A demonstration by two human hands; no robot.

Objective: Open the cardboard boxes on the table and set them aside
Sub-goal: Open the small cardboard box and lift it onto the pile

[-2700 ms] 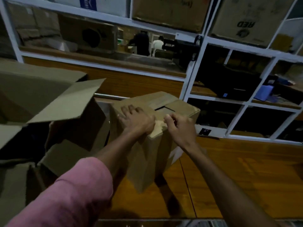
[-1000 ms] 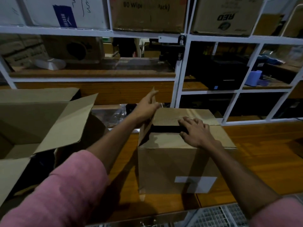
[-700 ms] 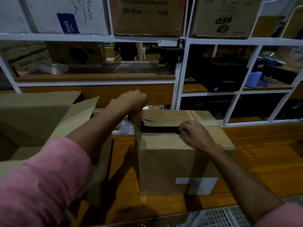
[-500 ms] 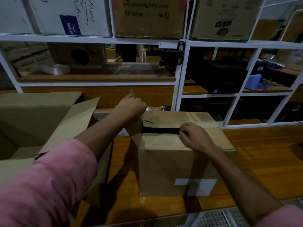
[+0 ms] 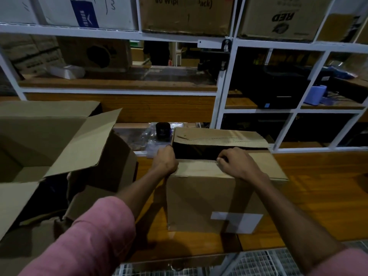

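Observation:
A brown cardboard box (image 5: 203,198) with a white label stands upright on the wooden table (image 5: 318,192) in front of me. Its top shows a dark gap between the far flap (image 5: 219,137) and the near flap (image 5: 199,169). My left hand (image 5: 166,159) grips the near flap's left corner. My right hand (image 5: 235,163) pinches the same flap's edge near the middle. Several opened boxes (image 5: 55,148) with raised flaps lie at the left, close to the box.
A white metal shelf frame (image 5: 225,84) with stored cartons rises behind the table. A small dark jar (image 5: 162,131) and clear plastic bags sit behind the box. A black device (image 5: 278,88) and a blue object (image 5: 315,95) rest on the right shelf. A wire mesh (image 5: 264,261) lies below the table's front edge.
My left hand has come down from the raised left side flap to the near flap's left corner. My right hand stays on the near flap's edge. The gap looks wider.

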